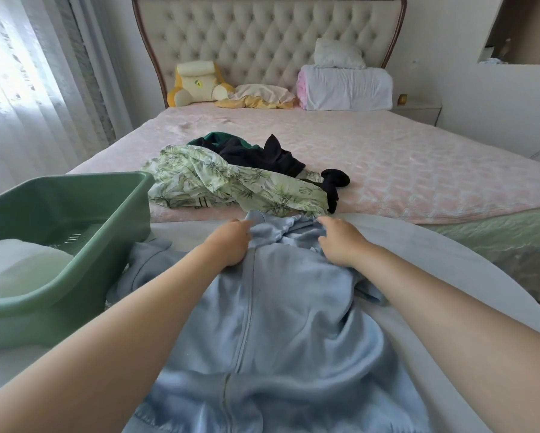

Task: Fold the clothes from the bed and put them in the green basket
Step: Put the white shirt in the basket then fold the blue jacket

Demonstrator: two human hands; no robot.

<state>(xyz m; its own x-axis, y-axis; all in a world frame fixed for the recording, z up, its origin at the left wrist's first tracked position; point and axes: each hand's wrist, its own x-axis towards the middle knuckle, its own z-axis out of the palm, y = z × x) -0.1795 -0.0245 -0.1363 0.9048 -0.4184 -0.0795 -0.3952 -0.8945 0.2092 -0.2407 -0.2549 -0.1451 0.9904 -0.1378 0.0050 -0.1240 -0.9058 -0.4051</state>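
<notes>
On the bed [387,157]: one blue jacket [293,307] in two hands' [228,242] [340,242] grip, one green basket [75,182].

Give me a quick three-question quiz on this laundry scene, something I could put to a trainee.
1. True or false: the green basket already holds a white folded item.
2. Which garment do the left grip and the right grip hold? A) the leaf-print garment B) the blue zip jacket C) the black garment
3. Fill in: the green basket sits on the person's ____ side.

Key: 1 true; 2 B; 3 left.
</notes>
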